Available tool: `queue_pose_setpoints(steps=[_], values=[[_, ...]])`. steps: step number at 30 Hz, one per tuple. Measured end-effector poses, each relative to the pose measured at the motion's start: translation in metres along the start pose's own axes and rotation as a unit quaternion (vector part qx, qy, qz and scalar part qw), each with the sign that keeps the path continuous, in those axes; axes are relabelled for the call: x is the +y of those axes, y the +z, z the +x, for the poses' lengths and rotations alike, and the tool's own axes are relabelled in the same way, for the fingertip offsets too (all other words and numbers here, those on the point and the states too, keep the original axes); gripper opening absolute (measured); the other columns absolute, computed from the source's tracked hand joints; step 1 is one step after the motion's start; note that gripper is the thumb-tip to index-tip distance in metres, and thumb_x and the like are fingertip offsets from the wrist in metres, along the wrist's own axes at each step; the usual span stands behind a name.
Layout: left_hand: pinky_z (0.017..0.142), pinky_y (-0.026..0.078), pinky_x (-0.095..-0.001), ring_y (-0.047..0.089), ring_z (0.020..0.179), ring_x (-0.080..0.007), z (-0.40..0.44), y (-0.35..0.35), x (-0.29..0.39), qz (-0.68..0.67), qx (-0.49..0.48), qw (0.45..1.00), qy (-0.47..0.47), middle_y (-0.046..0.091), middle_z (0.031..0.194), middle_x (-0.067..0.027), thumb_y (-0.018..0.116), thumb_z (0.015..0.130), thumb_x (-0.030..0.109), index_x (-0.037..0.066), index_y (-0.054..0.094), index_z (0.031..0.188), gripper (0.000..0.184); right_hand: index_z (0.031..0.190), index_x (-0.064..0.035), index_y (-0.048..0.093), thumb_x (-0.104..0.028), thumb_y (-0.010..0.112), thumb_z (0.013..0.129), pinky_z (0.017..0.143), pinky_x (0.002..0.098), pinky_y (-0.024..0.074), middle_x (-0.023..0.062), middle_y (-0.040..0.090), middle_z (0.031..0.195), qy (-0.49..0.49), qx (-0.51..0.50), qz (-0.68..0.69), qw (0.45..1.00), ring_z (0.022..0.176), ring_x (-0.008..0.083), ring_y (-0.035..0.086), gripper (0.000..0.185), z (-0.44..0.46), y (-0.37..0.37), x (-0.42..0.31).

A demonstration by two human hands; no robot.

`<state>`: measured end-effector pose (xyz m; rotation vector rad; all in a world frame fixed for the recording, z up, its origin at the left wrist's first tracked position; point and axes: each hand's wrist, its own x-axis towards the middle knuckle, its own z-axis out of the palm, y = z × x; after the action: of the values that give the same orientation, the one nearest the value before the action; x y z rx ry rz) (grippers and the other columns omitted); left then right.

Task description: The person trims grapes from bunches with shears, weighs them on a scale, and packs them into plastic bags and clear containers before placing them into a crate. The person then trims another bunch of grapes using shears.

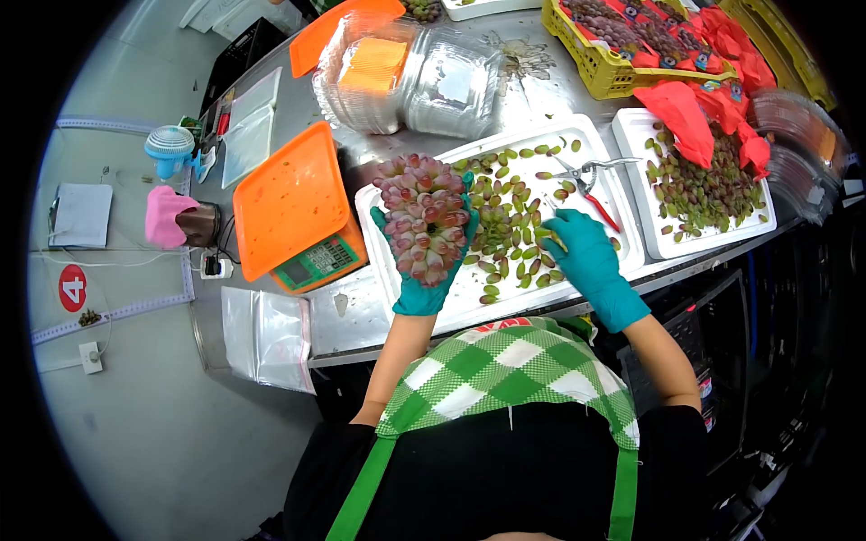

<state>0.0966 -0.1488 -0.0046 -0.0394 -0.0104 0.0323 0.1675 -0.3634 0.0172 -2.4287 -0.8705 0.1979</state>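
My left hand, in a teal glove, holds a large bunch of reddish-purple grapes upright over the left part of a white tray. Loose green and reddish grapes lie scattered across that tray. My right hand, gloved too, is low over the tray's right part, its fingertips pinched at a greenish grape among the loose ones. Just beyond it, red-handled shears rest on the tray with their metal parts spread.
An orange scale stands left of the tray. Behind are stacked clear plastic boxes. On the right are a second white tray of loose grapes and a yellow crate with bunches. Plastic bags lie at the front left edge.
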Motion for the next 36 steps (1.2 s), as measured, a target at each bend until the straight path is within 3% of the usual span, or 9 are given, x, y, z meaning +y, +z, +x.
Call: queue_pose_setpoints(steps=[2,6,8,12,22,24,26,29,36], values=[[0.100,0.026,-0.0416,0.034,0.118,-0.0273,0.001,-0.006,-0.005,0.054,0.027,0.998,0.014,0.027,0.134,-0.0151,0.035,0.080,0.058,0.010,0.022,0.132,0.071,0.100,-0.0098,0.058,-0.012,0.062,0.072,0.073,0.0325,0.0434,0.0082,0.053,0.093,-0.135,0.082,0.202,0.967,0.083,0.0245,0.051,0.028,0.007,-0.018,-0.038],[0.102,0.019,-0.0412,0.030,0.121,-0.0235,-0.005,-0.011,-0.018,0.264,0.082,0.959,0.066,0.030,0.132,-0.0103,0.026,0.087,0.048,0.011,0.026,0.130,0.057,0.100,-0.0116,0.058,-0.016,0.065,0.069,0.078,0.0338,0.0398,0.0061,0.050,0.098,-0.226,0.101,0.120,0.961,0.091,0.0244,0.047,0.031,0.016,-0.025,-0.078],[0.105,0.012,-0.0396,0.027,0.123,-0.0220,-0.001,-0.013,-0.017,0.196,-0.076,0.976,0.050,0.030,0.133,-0.0080,0.023,0.087,0.048,0.012,0.024,0.131,0.057,0.097,-0.0125,0.059,-0.019,0.065,0.068,0.081,0.0356,0.0367,0.0048,0.049,0.098,-0.215,0.088,0.068,0.970,0.093,0.0243,0.045,0.030,0.021,-0.014,-0.084],[0.103,0.019,-0.0395,0.030,0.121,-0.0235,-0.007,-0.006,-0.025,0.413,0.044,0.906,0.082,0.030,0.133,-0.0101,0.024,0.086,0.052,0.012,0.021,0.132,0.061,0.094,-0.0131,0.058,-0.019,0.065,0.068,0.083,0.0363,0.0350,0.0048,0.048,0.100,-0.240,0.114,0.018,0.964,0.093,0.0249,0.045,0.028,0.022,-0.004,-0.087],[0.099,0.027,-0.0386,0.031,0.121,-0.0242,-0.009,-0.014,-0.018,0.078,-0.037,0.996,0.024,0.028,0.134,-0.0136,0.027,0.086,0.052,0.010,0.021,0.132,0.063,0.091,-0.0036,0.054,-0.014,0.048,0.082,0.078,0.0359,0.0374,0.0113,0.047,0.094,-0.168,0.182,0.293,0.923,0.089,0.0288,0.047,0.015,0.026,-0.011,-0.076],[0.099,0.029,-0.0383,0.031,0.121,-0.0243,-0.007,-0.014,-0.016,0.027,-0.032,0.999,0.006,0.027,0.134,-0.0141,0.028,0.086,0.052,0.009,0.022,0.132,0.063,0.118,-0.0074,0.045,-0.015,0.050,0.083,0.070,0.0299,0.0429,0.0099,0.051,0.086,-0.085,0.221,0.353,0.905,0.077,0.0200,0.053,0.036,0.028,-0.021,-0.067],[0.094,0.036,-0.0385,0.042,0.111,-0.0236,-0.005,-0.007,-0.014,-0.042,0.033,0.998,-0.022,0.028,0.133,-0.0152,0.035,0.087,0.038,0.008,0.022,0.131,0.055,0.135,-0.0171,0.019,-0.018,0.057,0.079,0.063,0.0315,0.0450,0.0108,0.053,0.081,0.050,0.126,0.269,0.953,0.071,0.0199,0.054,0.067,0.024,-0.018,-0.036],[0.091,0.041,-0.0413,0.051,0.103,-0.0245,-0.003,0.009,-0.014,-0.078,0.063,0.994,-0.033,0.026,0.134,-0.0167,0.040,0.087,0.030,0.007,0.020,0.132,0.054,0.123,-0.0130,0.040,-0.023,0.057,0.076,0.072,0.0380,0.0450,0.0144,0.056,0.095,0.175,-0.169,-0.130,0.961,0.083,0.0283,0.056,0.051,0.009,-0.003,0.023],[0.090,0.041,-0.0407,0.051,0.104,-0.0253,-0.004,0.006,-0.017,-0.098,0.074,0.992,-0.032,0.025,0.135,-0.0173,0.035,0.088,0.027,0.007,0.020,0.132,0.050,0.114,-0.0076,0.046,-0.018,0.072,0.060,0.065,0.0366,0.0452,0.0097,0.058,0.086,0.144,-0.014,-0.170,0.975,0.078,0.0254,0.057,0.061,-0.020,0.052,0.077]])
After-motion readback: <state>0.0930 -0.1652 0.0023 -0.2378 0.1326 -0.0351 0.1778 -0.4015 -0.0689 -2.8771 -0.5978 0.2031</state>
